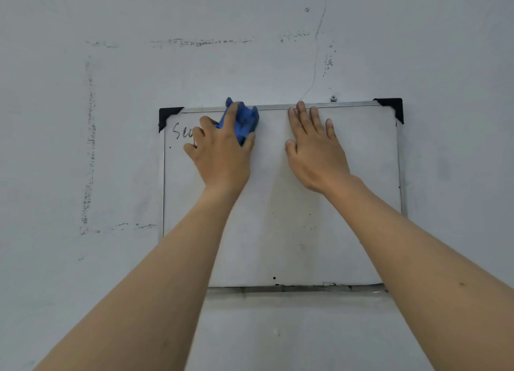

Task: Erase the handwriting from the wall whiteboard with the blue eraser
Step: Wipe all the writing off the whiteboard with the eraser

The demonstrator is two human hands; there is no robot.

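A small whiteboard (pixel 361 175) with a metal frame and black corner caps hangs on the grey wall. My left hand (pixel 222 153) grips the blue eraser (pixel 244 123) and presses it against the board near the top edge, left of centre. Black handwriting (pixel 182 131) shows at the board's top left, partly hidden by my left hand. My right hand (pixel 314 148) lies flat on the board with fingers spread, fingertips reaching the top frame. Small black specks dot the lower part of the board.
The wall (pixel 278 50) carries a rectangular outline of dark residue marks above and left of the board. A screw (pixel 333 98) sits just above the top frame, with a thin crack running up from there.
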